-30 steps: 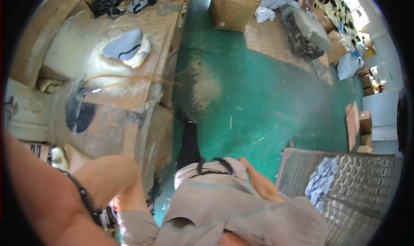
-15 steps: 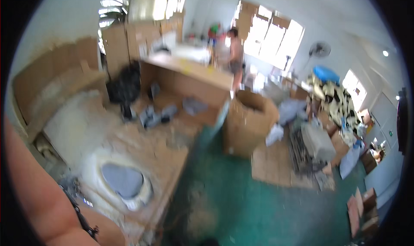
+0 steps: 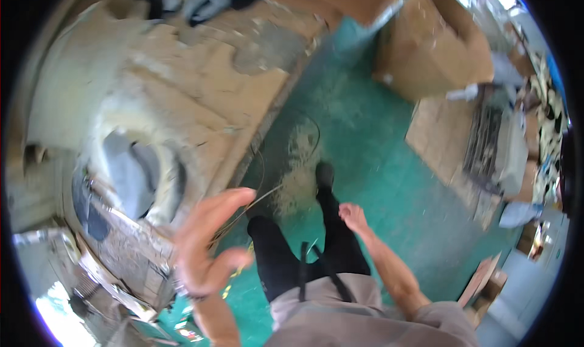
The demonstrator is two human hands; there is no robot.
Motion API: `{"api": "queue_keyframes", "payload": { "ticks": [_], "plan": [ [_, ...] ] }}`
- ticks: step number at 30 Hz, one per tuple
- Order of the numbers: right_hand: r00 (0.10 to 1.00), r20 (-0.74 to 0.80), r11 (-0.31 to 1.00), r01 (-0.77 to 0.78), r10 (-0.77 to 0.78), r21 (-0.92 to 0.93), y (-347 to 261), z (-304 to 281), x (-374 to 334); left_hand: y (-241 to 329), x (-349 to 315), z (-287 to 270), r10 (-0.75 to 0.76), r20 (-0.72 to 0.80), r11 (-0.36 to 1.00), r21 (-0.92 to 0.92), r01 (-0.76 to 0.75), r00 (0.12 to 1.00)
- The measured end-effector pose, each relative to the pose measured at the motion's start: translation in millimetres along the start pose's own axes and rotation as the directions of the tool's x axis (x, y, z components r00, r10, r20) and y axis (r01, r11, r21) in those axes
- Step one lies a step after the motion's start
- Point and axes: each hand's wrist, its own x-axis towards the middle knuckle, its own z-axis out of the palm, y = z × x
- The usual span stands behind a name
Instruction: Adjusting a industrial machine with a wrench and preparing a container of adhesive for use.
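My left hand (image 3: 213,243) is raised at the lower left, its fingers and thumb spread apart with nothing between them. It is in front of the near edge of a worn brown worktable (image 3: 194,112). Closest to it on the tabletop is a grey curved piece (image 3: 126,173) in a pale, dust-covered rounded form (image 3: 163,185); I cannot tell the kind of either. My right hand (image 3: 353,216) hangs beside my right leg with its fingers curled in, and nothing shows in it. It touches nothing that I can see.
A tall cardboard box (image 3: 435,49) stands on the green floor (image 3: 377,146) to the right of the table. Beyond it lies flattened cardboard (image 3: 441,134) with a dark slatted object (image 3: 483,131) on it. Grey cloth-like pieces (image 3: 207,3) lie at the table's far end.
The view has tilted down from the room to the table, floor and my legs. My left hand is now in view with fingers spread, and my right hand has come into view.
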Motion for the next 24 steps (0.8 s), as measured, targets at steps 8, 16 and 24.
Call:
{"api": "queue_keyframes", "payload": {
  "ticks": [8,16,24],
  "plan": [
    [0.990,0.138,0.958,-0.013,-0.028,0.287,26,79,112,-460,-15,226,-0.539,-0.185,0.779,0.262,0.570,0.821],
    [0.928,0.359,0.994,-0.111,0.099,0.015,100,162,124,-720,58,208,-0.487,-0.363,0.438,0.686,0.581,0.795],
    [0.810,0.532,0.859,-0.438,0.248,0.266,93,164,142,-709,23,266,-0.462,-0.396,0.454,0.663,0.595,0.794]
  ]
}}
